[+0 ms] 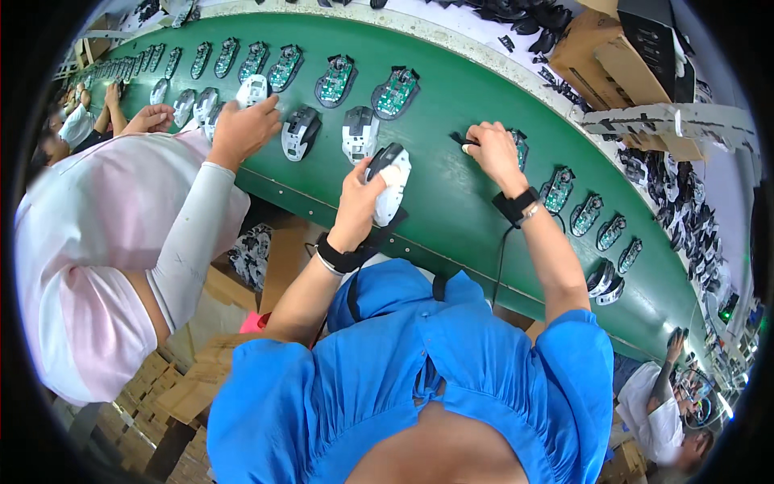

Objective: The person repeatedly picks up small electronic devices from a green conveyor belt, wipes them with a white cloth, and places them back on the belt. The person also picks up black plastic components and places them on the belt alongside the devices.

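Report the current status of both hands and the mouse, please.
Left hand gripping black-and-white mouse above green bench. Right hand seemingly pinching small black part. Circuit-board assembly partly hidden behind right hand.

Bright, fairly even light leaves soft shadows on the green surface, with faint glare toward its right end and a glowing white streak near the lower-right rim, while fisheye distortion bends straight edges, black vignetting swallows the corners and far details soften.
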Available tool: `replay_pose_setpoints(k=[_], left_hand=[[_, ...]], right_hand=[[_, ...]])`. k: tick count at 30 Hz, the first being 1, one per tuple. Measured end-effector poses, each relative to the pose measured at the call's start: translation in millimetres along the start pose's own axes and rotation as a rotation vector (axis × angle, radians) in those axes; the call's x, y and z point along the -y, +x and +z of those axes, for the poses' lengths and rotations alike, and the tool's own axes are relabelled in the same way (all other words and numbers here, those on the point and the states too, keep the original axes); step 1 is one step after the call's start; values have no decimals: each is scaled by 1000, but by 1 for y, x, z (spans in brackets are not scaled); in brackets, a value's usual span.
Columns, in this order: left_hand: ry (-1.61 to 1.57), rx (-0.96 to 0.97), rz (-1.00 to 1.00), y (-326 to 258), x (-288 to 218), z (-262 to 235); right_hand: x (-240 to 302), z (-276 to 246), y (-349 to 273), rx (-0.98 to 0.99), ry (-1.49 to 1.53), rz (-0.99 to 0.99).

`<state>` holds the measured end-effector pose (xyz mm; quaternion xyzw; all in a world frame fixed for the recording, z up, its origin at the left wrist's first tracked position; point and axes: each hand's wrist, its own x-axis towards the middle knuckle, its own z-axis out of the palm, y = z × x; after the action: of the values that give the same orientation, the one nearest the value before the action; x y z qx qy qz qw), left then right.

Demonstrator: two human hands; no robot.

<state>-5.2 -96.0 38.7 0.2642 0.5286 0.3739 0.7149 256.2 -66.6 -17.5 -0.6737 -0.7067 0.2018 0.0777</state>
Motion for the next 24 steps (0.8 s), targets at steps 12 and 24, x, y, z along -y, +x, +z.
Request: replay_pose_setpoints(k=[12,24], left_hand=[[298,8,528,-7,13,67],[284,61,604,-11,-4,83]], right_hand=[[94,-67,-101,-94,1563,265],[104,-75,-105,-405,1651,225]])
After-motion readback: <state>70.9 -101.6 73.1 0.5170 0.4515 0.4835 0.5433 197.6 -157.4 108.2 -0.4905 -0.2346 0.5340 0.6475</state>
